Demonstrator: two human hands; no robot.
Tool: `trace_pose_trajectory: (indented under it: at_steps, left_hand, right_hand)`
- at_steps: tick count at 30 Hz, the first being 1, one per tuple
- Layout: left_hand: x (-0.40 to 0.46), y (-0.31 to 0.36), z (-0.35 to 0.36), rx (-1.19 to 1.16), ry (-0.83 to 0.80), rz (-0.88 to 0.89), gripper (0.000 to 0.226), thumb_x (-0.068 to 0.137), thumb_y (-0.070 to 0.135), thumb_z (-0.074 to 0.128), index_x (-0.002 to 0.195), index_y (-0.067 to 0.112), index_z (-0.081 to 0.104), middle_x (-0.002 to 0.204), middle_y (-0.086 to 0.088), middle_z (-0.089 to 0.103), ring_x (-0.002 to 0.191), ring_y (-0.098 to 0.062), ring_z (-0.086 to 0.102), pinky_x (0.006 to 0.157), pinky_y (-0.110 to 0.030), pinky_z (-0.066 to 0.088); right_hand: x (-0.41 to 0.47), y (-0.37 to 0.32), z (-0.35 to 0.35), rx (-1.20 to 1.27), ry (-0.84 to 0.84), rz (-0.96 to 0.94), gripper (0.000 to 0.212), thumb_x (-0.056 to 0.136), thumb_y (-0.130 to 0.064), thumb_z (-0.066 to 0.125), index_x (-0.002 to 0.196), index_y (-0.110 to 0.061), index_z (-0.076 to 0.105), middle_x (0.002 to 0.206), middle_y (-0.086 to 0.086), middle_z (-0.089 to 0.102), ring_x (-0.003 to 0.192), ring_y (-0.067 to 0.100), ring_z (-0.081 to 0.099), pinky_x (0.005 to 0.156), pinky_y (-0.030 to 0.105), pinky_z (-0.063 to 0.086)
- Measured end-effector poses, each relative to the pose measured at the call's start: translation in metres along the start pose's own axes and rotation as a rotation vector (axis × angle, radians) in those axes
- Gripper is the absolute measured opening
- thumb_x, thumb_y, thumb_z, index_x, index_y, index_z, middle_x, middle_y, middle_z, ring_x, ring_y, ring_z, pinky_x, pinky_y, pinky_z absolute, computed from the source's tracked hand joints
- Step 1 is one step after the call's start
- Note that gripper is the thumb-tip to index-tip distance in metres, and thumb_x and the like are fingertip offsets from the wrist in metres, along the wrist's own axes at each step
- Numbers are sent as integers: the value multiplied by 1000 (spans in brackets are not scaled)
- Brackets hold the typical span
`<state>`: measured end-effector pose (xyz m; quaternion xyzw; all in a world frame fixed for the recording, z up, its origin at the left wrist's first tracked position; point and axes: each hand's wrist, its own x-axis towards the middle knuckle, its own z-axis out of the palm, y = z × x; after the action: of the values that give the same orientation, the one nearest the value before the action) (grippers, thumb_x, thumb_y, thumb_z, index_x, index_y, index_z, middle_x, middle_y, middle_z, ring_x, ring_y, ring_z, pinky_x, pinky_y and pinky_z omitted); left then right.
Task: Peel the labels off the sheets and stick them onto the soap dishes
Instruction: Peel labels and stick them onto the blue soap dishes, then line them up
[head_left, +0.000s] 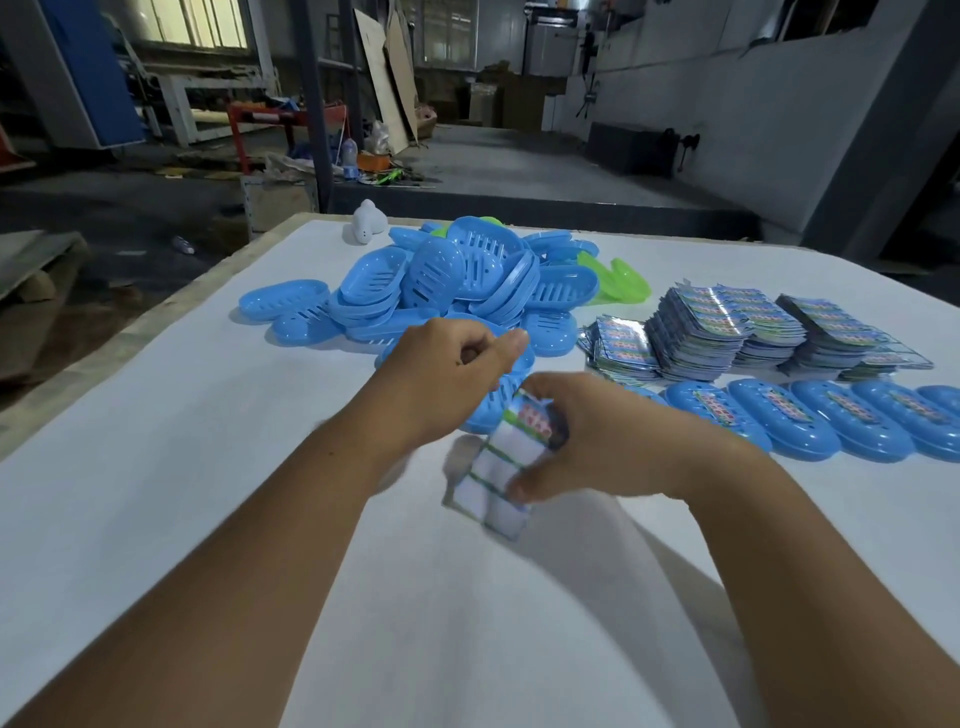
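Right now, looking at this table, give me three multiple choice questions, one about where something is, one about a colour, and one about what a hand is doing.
1. Where does the row of labelled soap dishes lie?
A. On the table's right side, in front of the stacks of label sheets
B. On the floor
C. On top of the pile of dishes

2. What colour are most dishes in the pile?
A. Red
B. Blue
C. Black

3. What is the right hand doing?
A. Lying flat on the table
B. Holding a label sheet
C. Lifting the white object at the far edge

Answers: 1 A, the labelled dishes line up just nearer than the sheet stacks. 2 B, nearly all are blue, with a few green at the far side. 3 B, its fingers grip a sheet whose labels are mostly gone, while the left hand is pinched shut above it.
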<state>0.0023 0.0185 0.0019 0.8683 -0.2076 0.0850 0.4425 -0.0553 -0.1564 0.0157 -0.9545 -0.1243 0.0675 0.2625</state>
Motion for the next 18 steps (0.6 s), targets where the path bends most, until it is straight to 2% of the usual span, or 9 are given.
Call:
trace_pose_trajectory:
  at_steps: [2,3,5,7,10,11,13,18]
  left_hand:
    - [-3,6,1,-106,-66,-1,54,87,67,56,81,15,72,74,-4,71,68,-13,66,71,-40,54]
    - [-3,8,2,-141,-79,-9,48,85,64,61,85,18,73,78,-5,73,73,-17,69,74,-42,56]
    - [-2,9,6,-191,-40,-29,26,84,46,75,86,20,73,83,-5,75,80,-23,71,79,-43,58]
    - [0,8,8,-245,24,-47,17,85,30,78,80,16,70,82,-11,75,73,-28,69,76,-43,57]
    - [3,4,7,-341,33,-82,16,87,24,77,77,15,68,71,-5,73,60,-10,63,61,-30,56]
    - [4,3,7,-354,18,-90,16,87,23,77,78,14,68,67,-3,72,57,-7,62,56,-22,53]
    - [4,2,9,-366,4,-106,15,88,23,76,80,12,70,67,-3,72,57,-6,65,53,-16,48]
    - [9,1,5,-425,110,-140,14,92,23,68,80,18,73,62,8,68,57,-4,63,54,-16,49]
  right_hand:
    - [6,6,-5,232,134,16,50,61,-29,97,97,-24,62,72,-6,71,54,5,58,55,22,47]
    - [8,9,-7,352,193,21,53,61,-25,98,100,-25,63,73,-6,73,56,6,61,56,22,49]
    - [12,16,-9,561,286,25,60,58,-19,99,106,-27,62,79,-3,74,59,8,63,57,23,50]
    - [15,21,-11,679,361,28,60,62,-19,97,111,-26,64,81,2,74,62,10,64,59,24,49]
    - [17,23,-14,774,465,-4,36,78,-19,88,109,-22,69,76,-2,76,66,8,69,58,18,49]
    - [18,23,-15,802,492,-15,26,82,-18,85,104,-21,71,76,-3,77,66,7,69,57,17,49]
    - [19,22,-13,818,533,-17,11,86,-16,81,93,-22,74,74,-5,77,64,4,66,57,16,49]
    - [23,20,-7,773,554,4,9,91,-15,75,85,-22,75,64,-10,72,56,0,59,54,14,48]
